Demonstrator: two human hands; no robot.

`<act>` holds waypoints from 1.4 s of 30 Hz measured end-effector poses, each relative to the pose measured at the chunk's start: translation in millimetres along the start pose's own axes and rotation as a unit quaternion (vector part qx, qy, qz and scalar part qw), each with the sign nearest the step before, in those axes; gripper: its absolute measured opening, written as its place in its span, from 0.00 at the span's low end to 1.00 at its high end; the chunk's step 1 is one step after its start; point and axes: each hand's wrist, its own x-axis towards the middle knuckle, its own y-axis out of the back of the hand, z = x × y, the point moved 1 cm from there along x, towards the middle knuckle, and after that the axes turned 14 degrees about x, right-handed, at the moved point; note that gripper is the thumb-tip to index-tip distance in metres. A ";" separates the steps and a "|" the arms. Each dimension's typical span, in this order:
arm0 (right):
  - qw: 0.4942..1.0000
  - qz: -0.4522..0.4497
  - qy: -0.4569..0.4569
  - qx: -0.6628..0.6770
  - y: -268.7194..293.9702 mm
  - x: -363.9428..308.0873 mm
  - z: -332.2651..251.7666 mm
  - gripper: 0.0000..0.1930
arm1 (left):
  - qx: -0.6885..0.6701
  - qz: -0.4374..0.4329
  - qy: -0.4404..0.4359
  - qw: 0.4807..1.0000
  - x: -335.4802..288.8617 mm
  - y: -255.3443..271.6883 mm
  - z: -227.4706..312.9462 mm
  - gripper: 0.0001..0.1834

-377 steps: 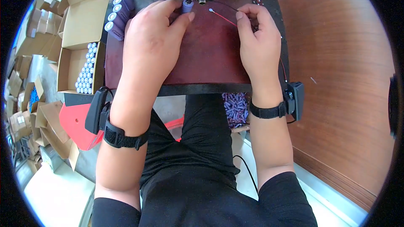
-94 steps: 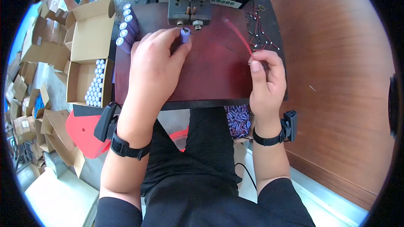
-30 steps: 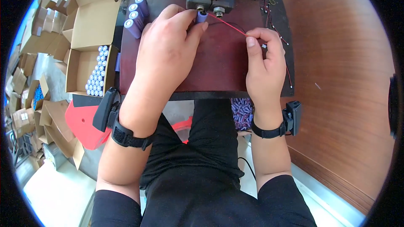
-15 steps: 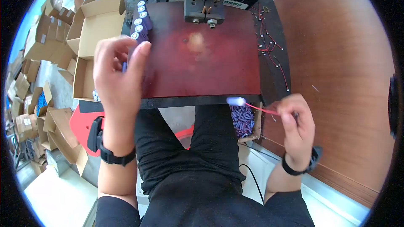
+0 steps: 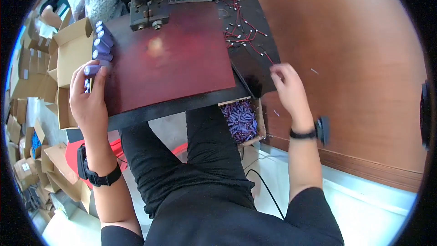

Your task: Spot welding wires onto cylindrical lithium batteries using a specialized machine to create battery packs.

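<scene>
Watching remotely, I see the counter (image 5: 182, 73); my left hand (image 5: 89, 98) and right hand (image 5: 290, 87) sit well apart; the left pinches a purple cell (image 5: 92, 69) by the counter's left edge; whether the right pinches a red wire (image 5: 269, 58) I cannot tell.

Left hand (image 5: 91, 100) around a purple cell (image 5: 91, 70), right hand (image 5: 291, 92) by red wires (image 5: 249, 40) on the bench (image 5: 175, 110).

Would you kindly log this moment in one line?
left hand: grips purple battery cell; right hand: at red wire; cell row: maroon board's left edge
</scene>
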 end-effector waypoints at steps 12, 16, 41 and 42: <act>0.964 0.006 0.022 -0.264 -41.2 90.4 48.4 0.05 | 0.006 -0.038 -0.019 0.999 -18.4 -3.7 29.5 0.11; 0.987 0.016 0.005 -0.158 12.4 68.4 5.0 0.07 | 0.010 -0.053 -0.039 0.998 -16.3 -3.1 31.3 0.11; 0.949 0.111 0.121 0.269 -45.4 26.1 -125.9 0.07 | 0.094 -0.118 -0.146 0.978 8.4 -60.4 69.0 0.15; 0.957 0.111 0.168 0.207 -47.5 29.5 -127.0 0.08 | 0.094 -0.121 -0.142 0.978 8.0 -61.5 67.7 0.15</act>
